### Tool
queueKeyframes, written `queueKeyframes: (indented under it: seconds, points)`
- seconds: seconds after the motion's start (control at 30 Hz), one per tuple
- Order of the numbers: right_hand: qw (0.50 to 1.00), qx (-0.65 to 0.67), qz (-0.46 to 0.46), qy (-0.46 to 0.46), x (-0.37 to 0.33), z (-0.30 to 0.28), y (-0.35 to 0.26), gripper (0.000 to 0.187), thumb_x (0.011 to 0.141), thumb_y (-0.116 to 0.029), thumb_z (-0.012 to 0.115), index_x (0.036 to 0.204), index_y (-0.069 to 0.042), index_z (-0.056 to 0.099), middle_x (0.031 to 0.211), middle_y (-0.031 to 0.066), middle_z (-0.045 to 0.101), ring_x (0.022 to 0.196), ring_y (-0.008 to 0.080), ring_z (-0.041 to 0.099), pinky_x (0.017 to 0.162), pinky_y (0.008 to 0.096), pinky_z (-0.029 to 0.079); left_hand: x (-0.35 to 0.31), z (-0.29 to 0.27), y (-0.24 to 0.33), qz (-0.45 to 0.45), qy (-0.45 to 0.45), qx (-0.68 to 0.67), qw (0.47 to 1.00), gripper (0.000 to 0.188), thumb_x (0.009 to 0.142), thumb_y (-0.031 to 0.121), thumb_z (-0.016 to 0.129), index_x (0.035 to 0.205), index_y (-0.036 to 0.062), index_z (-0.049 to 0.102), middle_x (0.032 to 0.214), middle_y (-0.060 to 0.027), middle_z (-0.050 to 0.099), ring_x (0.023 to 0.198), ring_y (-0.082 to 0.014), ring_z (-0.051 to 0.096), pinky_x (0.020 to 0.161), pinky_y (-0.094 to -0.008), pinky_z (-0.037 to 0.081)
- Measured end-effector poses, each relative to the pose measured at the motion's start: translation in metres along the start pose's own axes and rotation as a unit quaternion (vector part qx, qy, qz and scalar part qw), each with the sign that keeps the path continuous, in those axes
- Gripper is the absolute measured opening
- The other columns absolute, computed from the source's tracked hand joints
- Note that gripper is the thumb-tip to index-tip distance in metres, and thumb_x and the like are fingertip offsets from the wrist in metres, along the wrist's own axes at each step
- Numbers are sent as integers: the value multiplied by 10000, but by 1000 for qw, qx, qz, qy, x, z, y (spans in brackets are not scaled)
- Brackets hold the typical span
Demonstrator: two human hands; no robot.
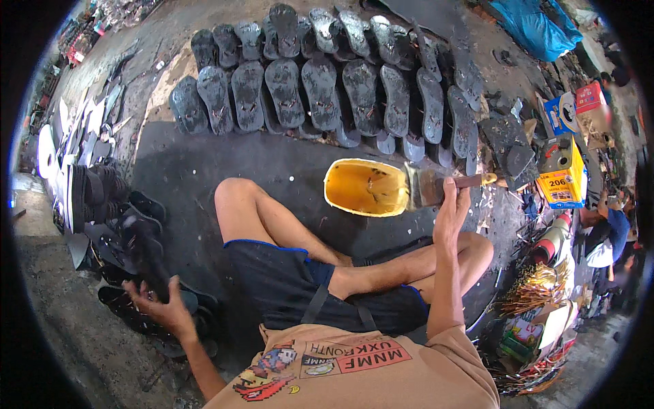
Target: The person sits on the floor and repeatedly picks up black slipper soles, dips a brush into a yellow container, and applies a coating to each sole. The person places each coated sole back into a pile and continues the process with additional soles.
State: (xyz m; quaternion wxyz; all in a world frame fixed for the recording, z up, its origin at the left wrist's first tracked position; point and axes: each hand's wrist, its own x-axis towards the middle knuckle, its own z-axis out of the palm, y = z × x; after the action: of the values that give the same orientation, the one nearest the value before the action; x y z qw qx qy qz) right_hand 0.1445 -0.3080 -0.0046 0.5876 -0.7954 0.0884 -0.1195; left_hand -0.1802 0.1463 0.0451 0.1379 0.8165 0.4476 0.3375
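You are wearing a tan, multicolour-printed cloth shirt (409, 375); the oblong yellow tub (366, 163) is showing amber, the flat brush handle (471, 181) brown, the foot-shaped soles (320, 92) mottled grey-black.

Flat wood-handled brush (427, 187) blurs at tip, contact btwn. lt. hand (167, 310) & black flat sandals (145, 255) is unclear, & top edge crops crumpled blue plastic sheet (536, 28).

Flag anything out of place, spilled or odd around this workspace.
On the left, the dark footwear lies jumbled at mixed angles, which looks untidy against the roughly even rows of soles ahead. No spill is apparent around the yellow container.
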Motion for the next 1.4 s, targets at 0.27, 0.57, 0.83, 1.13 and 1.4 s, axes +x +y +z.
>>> queueKeyframes:
  seconds: [0.27,0.57,0.83,1.13,1.4]
  points:
    - [967,-99,134,-195,-33,-22,17,366,994,-312,733,1114,34,724,904,23,695,837,164,633,745,368,518,-59,65,102,271,-333,87,899,511,878,25,694,1375,139,736,1579,-149,550,1486,-442,416,1243,-573,285]
    - [793,545,270,-35,22,-39,-67,319,1029,-305,746,1184,-33,683,1061,93,792,846,175,782,549,282,610,-28,90,159,23,-497,-344,796,474,991,134,634,1434,-35,644,1423,-210,669,1288,-304,654,1116,-398,492]
    - [948,146,-119,-257,-13,17,-104,262,873,-180,902,1047,-42,763,1057,40,786,931,171,748,811,339,586,-72,135,244,-383,-554,-695,251,504,1058,438,596,1359,39,663,1275,-166,740,1124,-370,724,996,-518,579]
    - [920,46,-382,-71,-30,51,-107,282,736,-118,939,997,-127,831,890,60,760,772,244,673,700,366,516,-77,130,223,-329,-573,-652,373,562,1031,461,556,1358,10,629,1241,-193,722,1065,-284,741,743,-397,670]
    - [984,82,-159,16,11,28,-122,334,813,-220,959,1019,-19,788,922,104,798,779,164,723,733,324,569,-67,140,203,-242,-631,-669,308,600,1034,486,551,1392,6,583,1200,-228,667,927,-360,675,574,-353,633]
